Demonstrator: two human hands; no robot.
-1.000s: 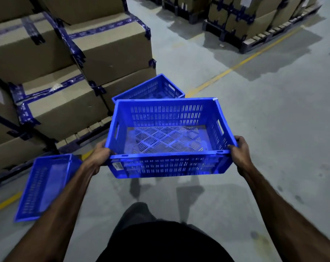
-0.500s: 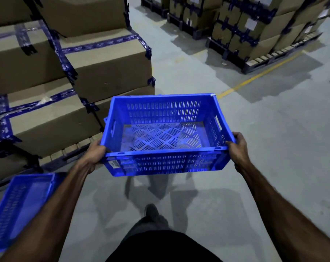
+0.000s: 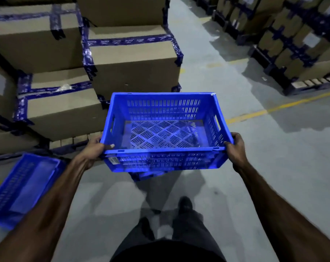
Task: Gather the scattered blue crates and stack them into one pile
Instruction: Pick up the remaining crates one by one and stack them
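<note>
I carry an empty blue slatted crate [image 3: 164,118] at waist height in the middle of the view. My left hand [image 3: 93,151] grips its near-left corner, thumb over the rim. My right hand [image 3: 235,148] grips the near-right corner. A second blue crate [image 3: 149,174] lies on the floor directly beneath, almost wholly hidden; only a sliver of its edge shows under the held one. A third blue crate [image 3: 22,188] lies tipped on the floor at the lower left, partly behind my left forearm.
Taped cardboard boxes [image 3: 132,59] stacked on a pallet rise close ahead on the left. More boxed pallets [image 3: 293,44] line the far right. A yellow floor line [image 3: 264,111] crosses the grey concrete. My legs and shoes [image 3: 185,205] show below.
I have walked forward with the crate. The floor crate ahead has slipped out of sight beneath the carried one. The boxes loom nearer and the tipped crate has slid further left.
</note>
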